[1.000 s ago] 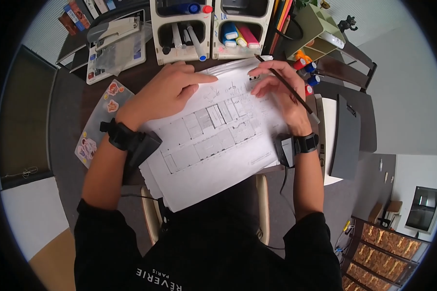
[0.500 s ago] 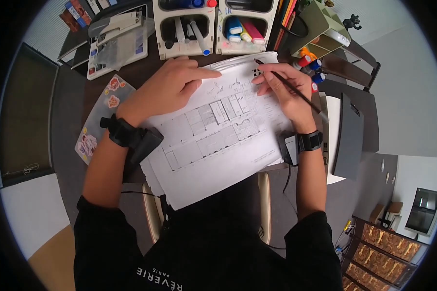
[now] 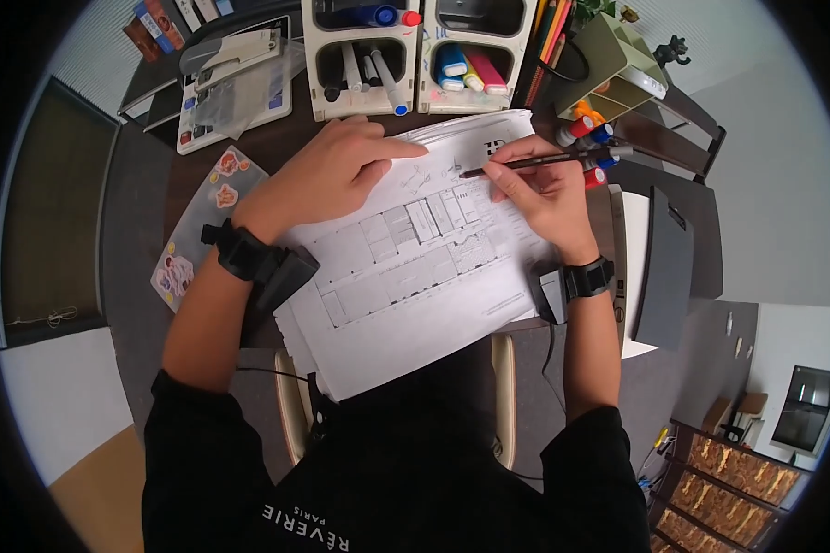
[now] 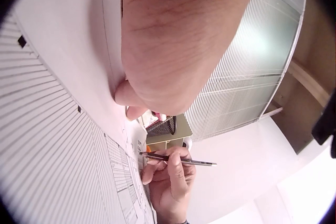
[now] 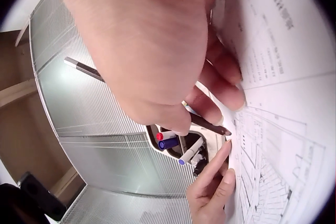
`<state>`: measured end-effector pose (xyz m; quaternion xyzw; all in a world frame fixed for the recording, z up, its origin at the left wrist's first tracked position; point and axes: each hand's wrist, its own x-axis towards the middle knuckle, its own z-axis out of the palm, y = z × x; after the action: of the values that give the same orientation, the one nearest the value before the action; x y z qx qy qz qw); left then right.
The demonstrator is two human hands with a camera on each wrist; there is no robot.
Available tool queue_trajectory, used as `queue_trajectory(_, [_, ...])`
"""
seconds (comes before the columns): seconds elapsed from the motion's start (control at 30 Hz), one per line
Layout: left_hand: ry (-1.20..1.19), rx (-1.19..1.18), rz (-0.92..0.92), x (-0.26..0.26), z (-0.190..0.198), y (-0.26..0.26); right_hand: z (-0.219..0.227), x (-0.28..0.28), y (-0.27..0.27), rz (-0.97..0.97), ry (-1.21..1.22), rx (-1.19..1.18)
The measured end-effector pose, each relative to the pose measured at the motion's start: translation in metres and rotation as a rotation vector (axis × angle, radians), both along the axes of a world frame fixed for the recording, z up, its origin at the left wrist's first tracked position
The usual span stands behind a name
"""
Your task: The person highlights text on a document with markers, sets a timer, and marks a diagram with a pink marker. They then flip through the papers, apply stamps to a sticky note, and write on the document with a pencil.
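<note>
A stack of printed sheets lies tilted on the desk, a floor-plan drawing with handwritten marks on the top one. The left hand rests on its upper left part, index finger extended toward the marks. Pinched between thumb and fingers of the right hand is a dark pencil, its tip at the marks near the top of the sheet. In the right wrist view the pencil points down at the paper, close to the left index fingertip. The left wrist view shows the right hand holding it.
Pen holders with markers stand behind the sheets. A stickered folder lies at the left, a white tray behind it. Glue-like tubes and a green organizer are at the back right; a dark device is at the right.
The pencil has swung from a steep slant to nearly level, its tip moving down and left to the handwritten marks. The right fingers have closed around it. The left hand stays on the sheets.
</note>
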<state>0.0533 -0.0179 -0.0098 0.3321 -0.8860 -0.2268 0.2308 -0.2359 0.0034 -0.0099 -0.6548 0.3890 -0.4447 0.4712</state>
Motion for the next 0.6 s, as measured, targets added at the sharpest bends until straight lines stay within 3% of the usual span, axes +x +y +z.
queue_trajectory(0.33, [-0.001, -0.029, -0.024, -0.003, 0.004, 0.001, 0.000, -0.005, -0.005, 0.013, 0.263, -0.047])
queue_trajectory(0.6, [-0.020, 0.000, -0.031, -0.005, 0.009, 0.000, 0.007, -0.007, -0.003, -0.041, 0.194, -0.102])
